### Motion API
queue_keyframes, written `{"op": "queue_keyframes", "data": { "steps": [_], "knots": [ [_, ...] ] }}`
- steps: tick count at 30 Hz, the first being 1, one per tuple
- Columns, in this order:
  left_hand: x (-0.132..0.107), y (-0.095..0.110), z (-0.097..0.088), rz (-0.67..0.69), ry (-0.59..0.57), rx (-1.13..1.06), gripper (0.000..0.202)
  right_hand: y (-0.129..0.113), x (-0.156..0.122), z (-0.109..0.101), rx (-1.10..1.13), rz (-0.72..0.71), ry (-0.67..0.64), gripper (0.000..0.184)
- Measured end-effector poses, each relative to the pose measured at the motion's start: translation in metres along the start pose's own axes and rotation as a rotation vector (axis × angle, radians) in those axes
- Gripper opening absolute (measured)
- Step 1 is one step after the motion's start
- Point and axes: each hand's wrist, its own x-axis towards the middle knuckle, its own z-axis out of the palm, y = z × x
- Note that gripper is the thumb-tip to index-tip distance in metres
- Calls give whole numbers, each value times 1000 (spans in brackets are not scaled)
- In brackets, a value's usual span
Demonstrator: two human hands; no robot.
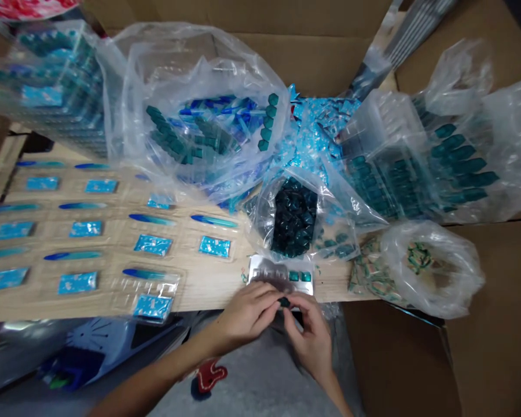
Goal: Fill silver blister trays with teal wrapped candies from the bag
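One dark green piece (283, 302), in my head view, is pinched by fingertips of left hand (249, 310) and right hand (310, 327), I judge for fine control. Just beyond them, silver tray (282, 280), then open bag (263, 223), probably for easy reach.

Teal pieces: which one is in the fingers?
The small dark piece pinched by the left hand and right hand; two brighter ones nearby lie over the silvery plate.

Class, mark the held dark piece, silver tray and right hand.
Dark piece (283, 302): head view, its visible middle.
Silver tray (282, 264): head view, bare upper surface.
Right hand (311, 330): head view, its middle.
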Motion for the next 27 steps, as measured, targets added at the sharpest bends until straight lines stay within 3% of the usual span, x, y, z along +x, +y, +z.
{"op": "queue_keyframes", "data": {
  "steps": [4,7,10,16,23,27],
  "knots": [
    [-5,-3,2,72,116,102,21,-1,0,2,23,-12,-29,12],
    [-6,-4,1,24,132,0,18,-2,0,1,28,32,-52,7],
    [-7,-2,-3,-44,137,-112,20,-3,2,3,-22,21,-89,16],
    [-12,-3,0,-97,273,-50,21,-5,4,10,-81,-155,-160,36],
    [-14,-11,-2,-43,255,-27,16,-9,9,-6,45,-80,-322,30],
    [-12,-7,2,-72,243,-62,18,-15,16,-8,59,-38,-313,22]
  ]
}}
